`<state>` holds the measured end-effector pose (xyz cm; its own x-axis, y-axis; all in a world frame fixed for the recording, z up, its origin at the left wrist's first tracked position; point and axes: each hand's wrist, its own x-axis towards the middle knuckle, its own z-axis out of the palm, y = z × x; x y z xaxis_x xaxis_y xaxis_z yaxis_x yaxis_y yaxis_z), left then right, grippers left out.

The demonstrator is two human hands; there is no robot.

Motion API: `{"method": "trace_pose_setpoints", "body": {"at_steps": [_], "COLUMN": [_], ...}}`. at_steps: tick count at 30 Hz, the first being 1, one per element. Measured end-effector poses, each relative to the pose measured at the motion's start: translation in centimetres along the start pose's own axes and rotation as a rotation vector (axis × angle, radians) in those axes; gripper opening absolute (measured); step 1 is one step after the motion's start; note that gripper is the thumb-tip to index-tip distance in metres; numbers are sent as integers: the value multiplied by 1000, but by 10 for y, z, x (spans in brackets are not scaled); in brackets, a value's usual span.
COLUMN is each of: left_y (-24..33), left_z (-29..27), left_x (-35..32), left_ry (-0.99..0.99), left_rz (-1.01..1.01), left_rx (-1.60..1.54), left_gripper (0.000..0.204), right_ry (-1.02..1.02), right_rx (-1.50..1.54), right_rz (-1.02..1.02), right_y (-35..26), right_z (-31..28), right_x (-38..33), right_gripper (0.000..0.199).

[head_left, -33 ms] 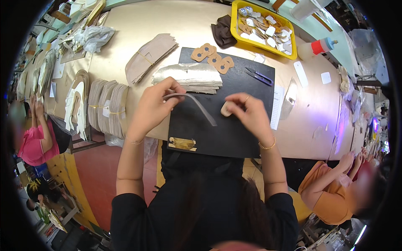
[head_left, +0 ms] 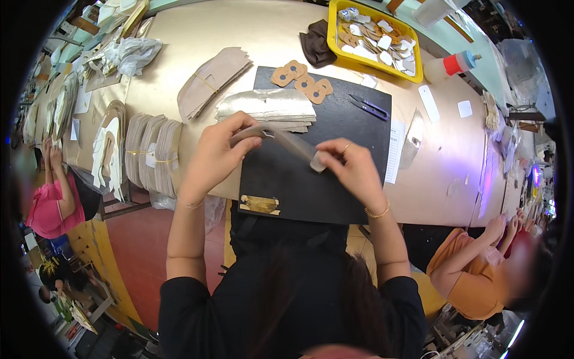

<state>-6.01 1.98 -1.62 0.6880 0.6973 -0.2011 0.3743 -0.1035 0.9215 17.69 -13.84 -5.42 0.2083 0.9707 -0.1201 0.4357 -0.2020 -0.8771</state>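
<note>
My left hand point(head_left: 221, 146) pinches one end of a thin, curved, grey-beige piece of sheet material point(head_left: 290, 141), blurred by motion, above a black mat point(head_left: 299, 197). At the piece's other end, my right hand point(head_left: 354, 167) grips a small pale rounded patch point(head_left: 317, 161) between thumb and fingers. Patch and piece overlap in view; whether they are joined I cannot tell. Just beyond the hands lies a stack of shiny pale cut pieces point(head_left: 266, 106). Behind it are several tan tabs with dark round spots point(head_left: 317, 91), and to their right dark-handled thread snips point(head_left: 371, 108).
A yellow tray point(head_left: 332, 37) of small cut pieces stands at the back, beside a dark brown cloth point(head_left: 317, 45) and a red-banded bottle point(head_left: 448, 66). Tied bundles of cut pieces point(head_left: 154, 149) lie left. A printed sheet point(head_left: 394, 152) edges the mat. Co-workers sit on both sides.
My right hand has brought the pale patch left to the far end of the curved piece. The piece has swung up and now stretches between both hands.
</note>
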Motion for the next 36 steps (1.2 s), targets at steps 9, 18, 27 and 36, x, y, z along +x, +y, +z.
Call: {"method": "trace_pose_setpoints", "body": {"at_steps": [9,18,27,36], "left_y": [23,-8,-20,-29], "left_z": [9,58,74,78], "left_x": [-21,-17,-41,-49], "left_ry": [-329,-561,-370,-341], "left_rz": [-122,-271,-177,-244], "left_rx": [-210,-230,-226,-359], "left_gripper": [30,21,13,15], "right_ry": [292,-214,-40,-126], "right_rx": [-41,143,274,262], "right_rz": [-69,241,248,233], "right_y": [11,-2,-2,0], "right_z": [9,3,18,14], "right_x": [-16,-59,-70,-59], "right_gripper": [32,30,17,19]}}
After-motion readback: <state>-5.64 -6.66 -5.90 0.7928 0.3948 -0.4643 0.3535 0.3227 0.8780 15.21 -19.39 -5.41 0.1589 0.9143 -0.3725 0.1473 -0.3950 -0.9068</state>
